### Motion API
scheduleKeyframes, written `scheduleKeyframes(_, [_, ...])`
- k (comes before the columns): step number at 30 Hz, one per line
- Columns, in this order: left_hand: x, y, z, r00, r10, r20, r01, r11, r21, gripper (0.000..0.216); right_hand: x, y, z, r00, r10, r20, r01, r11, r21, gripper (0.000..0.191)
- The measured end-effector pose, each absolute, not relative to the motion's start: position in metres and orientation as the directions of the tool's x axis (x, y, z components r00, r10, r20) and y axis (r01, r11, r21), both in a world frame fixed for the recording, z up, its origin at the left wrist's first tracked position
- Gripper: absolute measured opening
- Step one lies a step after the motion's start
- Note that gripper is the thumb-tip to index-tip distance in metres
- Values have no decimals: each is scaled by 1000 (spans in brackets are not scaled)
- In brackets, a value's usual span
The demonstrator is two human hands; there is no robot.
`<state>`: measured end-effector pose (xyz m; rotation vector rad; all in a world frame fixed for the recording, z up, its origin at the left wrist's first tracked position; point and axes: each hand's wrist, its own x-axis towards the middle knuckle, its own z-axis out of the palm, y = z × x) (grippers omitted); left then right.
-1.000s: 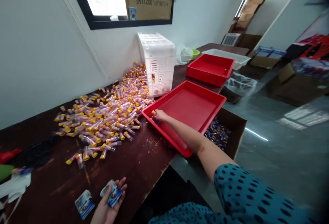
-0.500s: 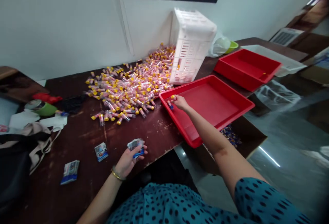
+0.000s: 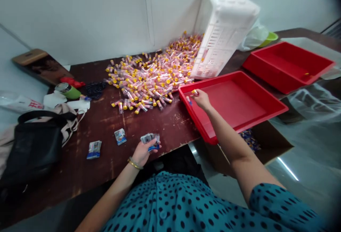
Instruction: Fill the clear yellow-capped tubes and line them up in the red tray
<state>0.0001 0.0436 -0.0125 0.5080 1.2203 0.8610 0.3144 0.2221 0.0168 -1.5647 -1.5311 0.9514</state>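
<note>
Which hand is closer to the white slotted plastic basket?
Right. The right hand is in front of the basket; the left hand is farther from it, toward the lower left.

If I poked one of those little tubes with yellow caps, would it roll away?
A yellow-capped tube would probably roll, since it looks round, though the crowded pile might block it. Its shiny, clear sides may feel slippery, and being small, it's likely light.

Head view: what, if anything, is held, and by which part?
Left hand: a stack of packets, thumb across its top face. Right hand: at a yellow-ended item; whether it's gripped cannot be told.
</note>
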Motion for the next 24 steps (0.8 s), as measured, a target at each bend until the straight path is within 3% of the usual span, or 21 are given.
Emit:
scheduleKeyframes(3, [8,46,-16,26,851,-525,-315,505,804,37,276,176,28,25,999,39,308,29,-951,31])
scheduleKeyframes(7, [19,45,-14,-57,874,-483,-338,439,833,43,204,101,16,-273,961,-29,251,42,-967,33])
scheduleKeyframes(10, [19,44,-12,-115,869,-481,-352,417,838,48,172,72,-4,-319,947,-31,250,52,-967,30])
scheduleKeyframes(19, [-8,41,-8,186,811,-554,-180,583,793,44,174,76,-8,-363,932,-22,267,81,-960,27])
scheduleKeyframes(24, [-12,36,-15,234,792,-564,-56,590,805,42,180,72,-14,-406,909,-97,275,21,-961,27])
